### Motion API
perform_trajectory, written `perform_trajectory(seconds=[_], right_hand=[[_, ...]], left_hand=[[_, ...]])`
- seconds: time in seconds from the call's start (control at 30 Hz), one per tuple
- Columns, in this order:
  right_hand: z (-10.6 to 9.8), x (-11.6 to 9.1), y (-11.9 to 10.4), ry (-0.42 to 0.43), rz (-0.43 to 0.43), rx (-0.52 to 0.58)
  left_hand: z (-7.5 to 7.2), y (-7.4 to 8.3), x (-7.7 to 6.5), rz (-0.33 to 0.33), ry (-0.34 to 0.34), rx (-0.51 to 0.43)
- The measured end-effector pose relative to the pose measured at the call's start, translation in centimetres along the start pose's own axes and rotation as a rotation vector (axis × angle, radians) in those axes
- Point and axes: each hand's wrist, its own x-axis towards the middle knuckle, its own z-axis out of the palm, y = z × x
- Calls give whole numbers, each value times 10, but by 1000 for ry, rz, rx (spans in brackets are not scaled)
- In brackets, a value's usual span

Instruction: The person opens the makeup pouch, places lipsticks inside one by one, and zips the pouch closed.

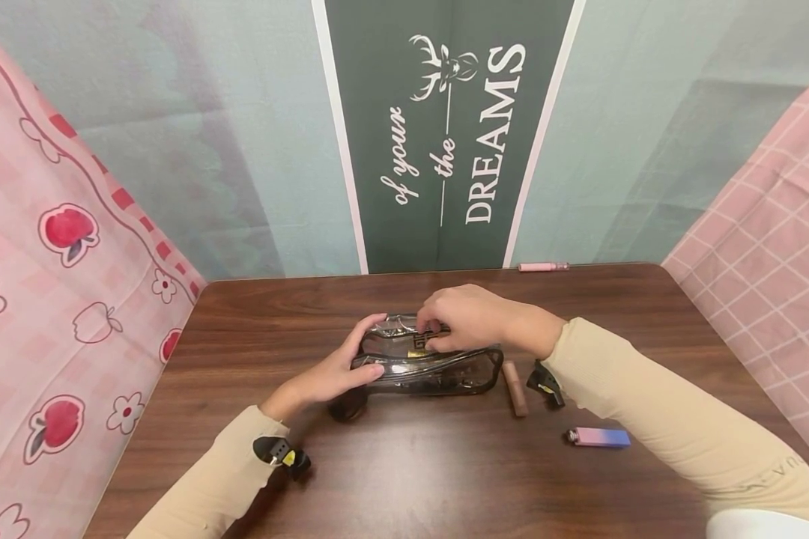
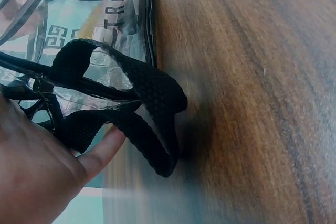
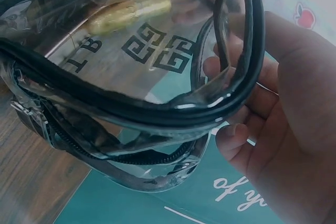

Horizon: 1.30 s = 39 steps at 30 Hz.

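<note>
Right hand [image 1: 468, 318]: fingers curled, pinching the far rim of the clear pouch [image 1: 438, 376] at 1 o'clock (12 = away from the person); thumb looks to be on the inner side, the rest outside.
Left hand [image 1: 330, 368]: spread round the pouch's 9 o'clock end, thumb over the near rim, fingers along the far one.
Why two hands: walls look like limp film. Left likely anchors the end, right likely draws the far rim back so the mouth stays wide.
Right arm: in from 4 o'clock, hand arched over the mouth, knuckles up.
Left arm: in from 7 o'clock, low, palm toward the pouch end.
Pouch: mid-counter, long axis 9 to 3, mouth up and parted.
Gold tube [image 3: 131, 15]: inside the pouch, apart from the right fingers.
Black strap [image 2: 157, 87]: looped off the 9 o'clock end, a left finger passing behind it.
Brown tube [image 1: 514, 389]: on the counter [image 1: 391, 479], 4 o'clock, just beside the pouch.
Pink-blue tube [image 1: 600, 437]: 4 o'clock, farther out; probably there for easy right-hand reach.
Pink tube [image 1: 544, 267]: 2 o'clock, far edge, well apart.
</note>
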Motion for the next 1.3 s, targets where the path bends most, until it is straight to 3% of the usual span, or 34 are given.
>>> perform_trajectory(seconds=[0.8,1.3], right_hand=[[-3,-5,4,24,-18,-3],[-10,-28,11,115,-13,52]], left_hand=[[1,2,2,4,0,-3],[0,1,1,19,-1,-15]])
